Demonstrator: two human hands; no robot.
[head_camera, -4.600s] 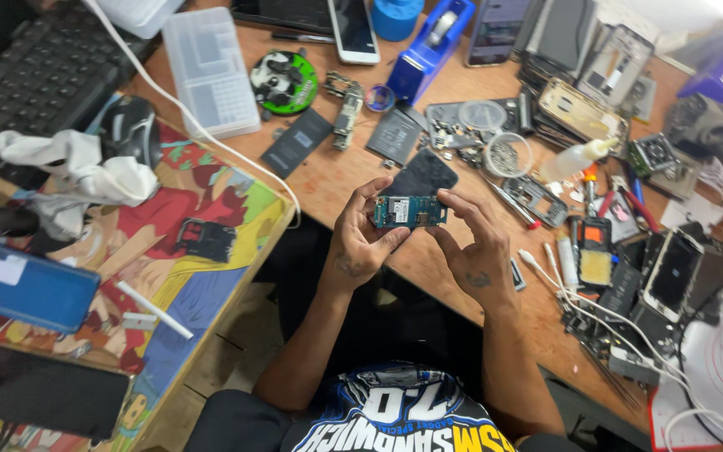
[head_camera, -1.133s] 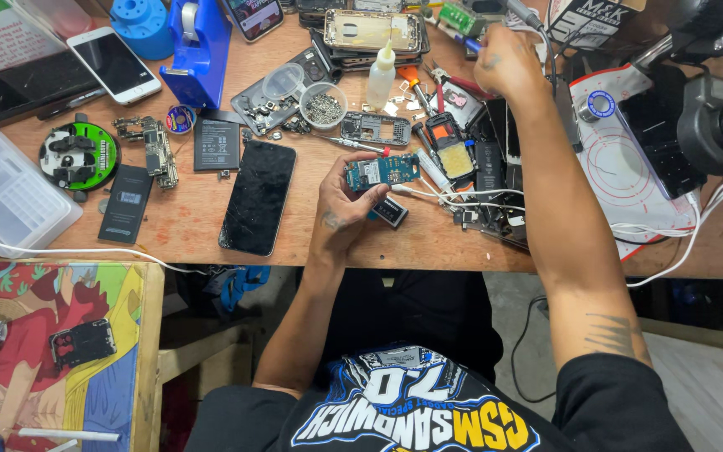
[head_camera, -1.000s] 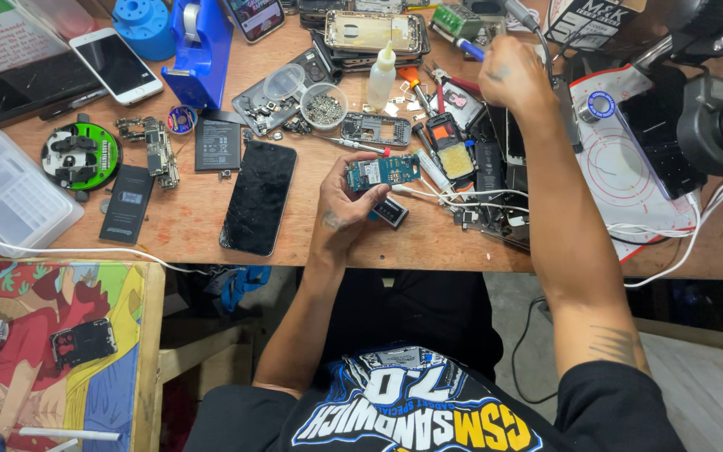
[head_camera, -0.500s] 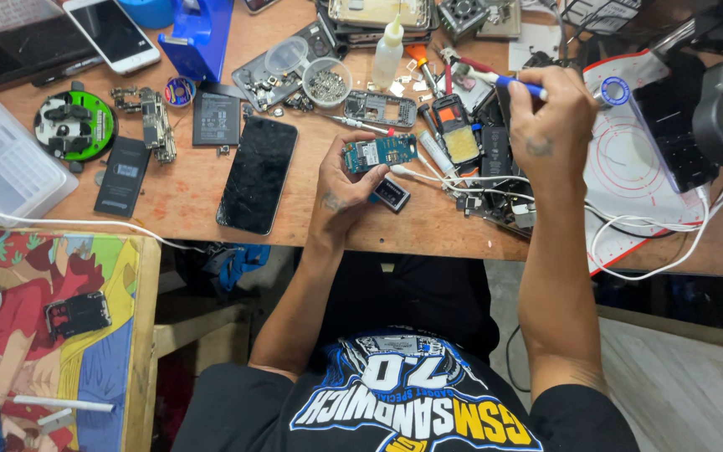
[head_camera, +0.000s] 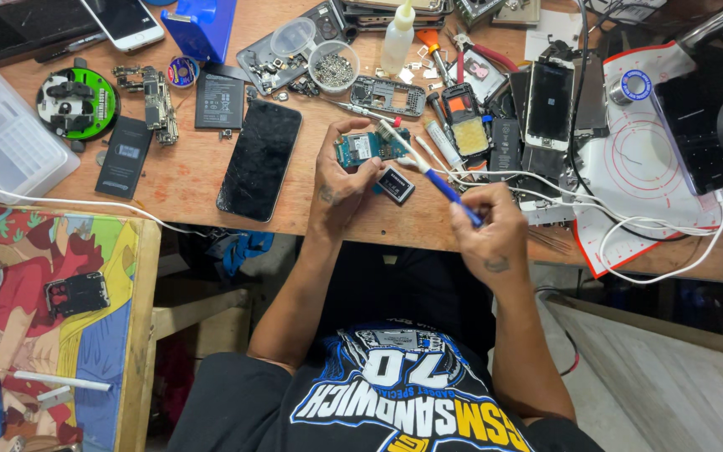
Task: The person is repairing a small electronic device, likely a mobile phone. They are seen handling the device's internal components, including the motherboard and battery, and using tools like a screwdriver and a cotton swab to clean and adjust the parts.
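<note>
My left hand [head_camera: 340,180] holds a small blue-green phone circuit board [head_camera: 365,147] just above the wooden desk [head_camera: 186,180]. My right hand [head_camera: 484,230] grips a blue-handled brush [head_camera: 425,163] like a pen, with its pale tip resting at the board's right end. A small black square part [head_camera: 396,184] lies on the desk right under the board. A dark phone screen [head_camera: 259,157] lies face up to the left of my left hand.
Phone parts, a battery [head_camera: 218,101], a dish of screws [head_camera: 333,66], a white bottle [head_camera: 399,35] and screwdrivers crowd the desk's far side. White cables [head_camera: 629,230] cross a white mat [head_camera: 646,167] on the right. A clear plastic box [head_camera: 6,142] sits far left.
My right hand came back from the far right of the desk with the blue-handled brush and brought its tip to the board. My left hand kept hold of the board.
</note>
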